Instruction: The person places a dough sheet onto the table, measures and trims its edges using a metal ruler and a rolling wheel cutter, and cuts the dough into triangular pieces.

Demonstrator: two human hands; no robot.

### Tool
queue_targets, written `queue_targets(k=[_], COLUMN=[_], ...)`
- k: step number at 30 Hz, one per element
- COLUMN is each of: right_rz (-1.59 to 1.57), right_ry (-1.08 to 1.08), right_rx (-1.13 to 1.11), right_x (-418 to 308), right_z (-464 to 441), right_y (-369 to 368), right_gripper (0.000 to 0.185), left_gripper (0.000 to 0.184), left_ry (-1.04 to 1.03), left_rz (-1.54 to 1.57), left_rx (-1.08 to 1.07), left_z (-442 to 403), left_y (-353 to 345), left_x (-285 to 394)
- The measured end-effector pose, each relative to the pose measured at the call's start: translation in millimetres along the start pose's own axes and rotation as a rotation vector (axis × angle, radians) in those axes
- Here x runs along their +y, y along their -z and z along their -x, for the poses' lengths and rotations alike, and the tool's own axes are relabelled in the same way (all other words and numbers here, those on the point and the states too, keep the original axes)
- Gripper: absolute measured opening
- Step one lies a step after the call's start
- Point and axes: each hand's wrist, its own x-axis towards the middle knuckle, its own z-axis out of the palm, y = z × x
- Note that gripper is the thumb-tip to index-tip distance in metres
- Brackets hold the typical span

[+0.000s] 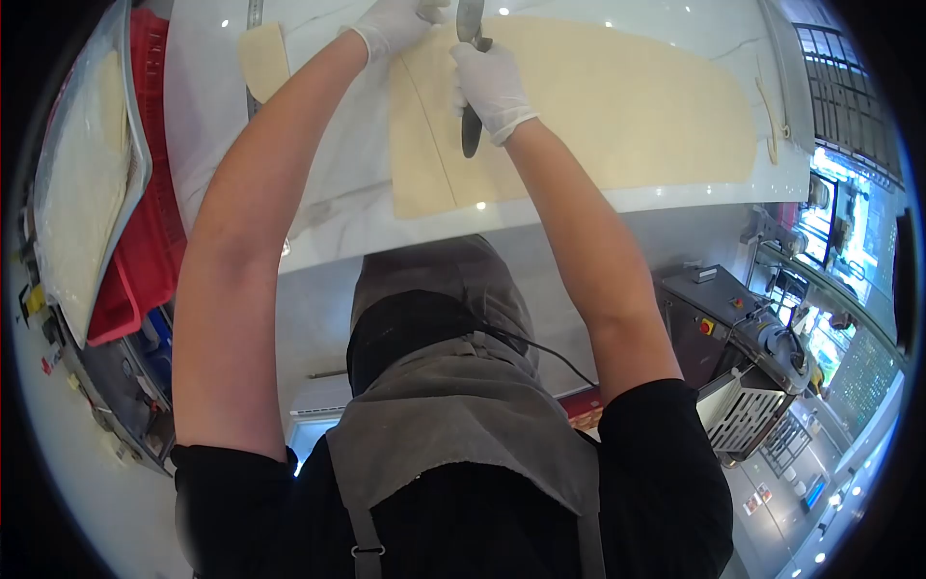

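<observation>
A wide pale dough sheet point(617, 106) lies on the marble-patterned worktop, with a straight slanting cut line near its left end. My right hand point(490, 85), in a white glove, is closed around the middle of a dark metal cutter point(471, 133) over the sheet, just right of that line. The cutter shows nearly edge-on, so its exact kind is unclear. My left hand point(394, 27), also gloved, is beside the sheet's upper left corner. Its fingers are curled at the top edge of the view, and what they grip is hard to make out.
A small dough piece point(263, 62) lies at left over a metal ruler point(254, 13). A thin dough strip point(768, 121) is at the right end. Left of the worktop point(338, 207) stand a red crate point(135, 265) and a plastic-covered tray point(92, 183). Metal machinery point(709, 309) stands at lower right.
</observation>
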Motion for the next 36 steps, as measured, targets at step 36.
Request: queue_targets(k=[36], right_rz=[-0.126], right_ry=[-0.165], right_rx=[-0.512], right_x=[-74], right_z=[-72], right_y=[85], right_gripper=[0.022], left_gripper=[0.050], left_ry=[0.188], left_rz=[-0.568], left_rx=[0.977], left_z=[106], left_y=[-99], left_x=[82])
